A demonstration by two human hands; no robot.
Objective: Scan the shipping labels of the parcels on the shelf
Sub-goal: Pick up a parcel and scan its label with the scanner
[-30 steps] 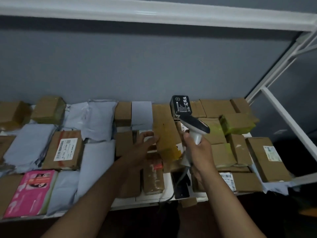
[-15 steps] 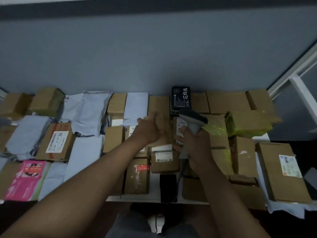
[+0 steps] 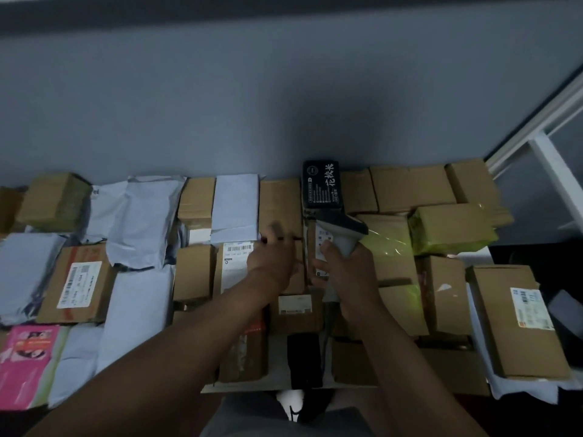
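A single wide-angle view from a camera worn on the person's head looks forward and steeply down over a shelf (image 3: 284, 384) packed with parcels, facing a grey wall (image 3: 252, 105) that fills the upper half of the frame. The camera sits close, with both forearms reaching in from the bottom edge, the left hand (image 3: 273, 260) and right hand (image 3: 348, 272) meeting near the centre. The lens bends straight lines, so the white shelf frame (image 3: 542, 121) slants across the right edge; no second view shares the scene.
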